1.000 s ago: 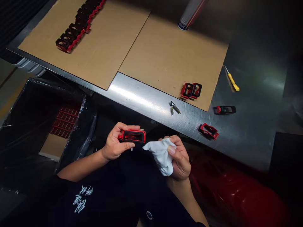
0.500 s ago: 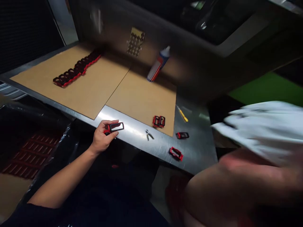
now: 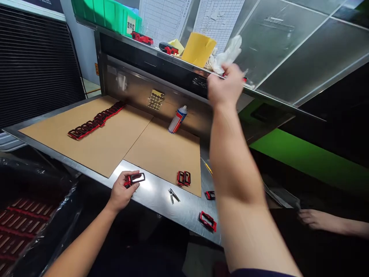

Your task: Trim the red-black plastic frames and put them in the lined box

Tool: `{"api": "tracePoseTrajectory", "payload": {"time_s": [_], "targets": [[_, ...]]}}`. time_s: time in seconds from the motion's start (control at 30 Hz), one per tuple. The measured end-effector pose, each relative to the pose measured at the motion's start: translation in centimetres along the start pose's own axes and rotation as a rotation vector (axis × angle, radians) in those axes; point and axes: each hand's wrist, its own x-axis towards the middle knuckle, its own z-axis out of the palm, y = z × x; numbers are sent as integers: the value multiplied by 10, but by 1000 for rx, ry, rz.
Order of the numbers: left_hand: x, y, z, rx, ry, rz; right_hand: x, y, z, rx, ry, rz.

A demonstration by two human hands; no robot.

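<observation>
Your left hand (image 3: 123,191) holds a red-and-black plastic frame (image 3: 135,178) between thumb and curled fingers, just over the steel table (image 3: 155,202). Your right hand (image 3: 226,85) is raised at the lip of the upper shelf (image 3: 173,63), its fingers slightly spread, with a bunched white cloth (image 3: 227,55) just above the fingertips; you cannot tell whether they grip it. Beyond your left fingers, a row of matching frames (image 3: 96,120) lies on a cardboard sheet (image 3: 121,132). To their right, a pair of frames (image 3: 183,178) sits on a second cardboard sheet (image 3: 161,161), and small metal nippers (image 3: 173,195) lie on bare steel. A blue-and-red spray can (image 3: 177,120) stands farther on. Up and left of your right fingers, a green plastic bin (image 3: 103,9) carries a label (image 3: 131,24) reading 首件盒. Off to the right, a co-worker's hand (image 3: 315,219) shows.
</observation>
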Motion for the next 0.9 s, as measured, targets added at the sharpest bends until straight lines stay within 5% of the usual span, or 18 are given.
{"api": "tracePoseTrajectory", "payload": {"time_s": [0.1,0.27,0.43,0.67,0.9], "targets": [[1,1,1,6,-52,-15,-20,11,31,35,102,87],[8,7,-1,-30,-47,12,-173,35,86,138,131,362],[-17,16,-2,15,-47,-74,-290,21,88,323,32,641],[-114,25,4,0,-312,130,-342,-3,71,829,-46,806],[-132,25,-14,135,-394,203,-352,-11,79,906,-3,912]]}}
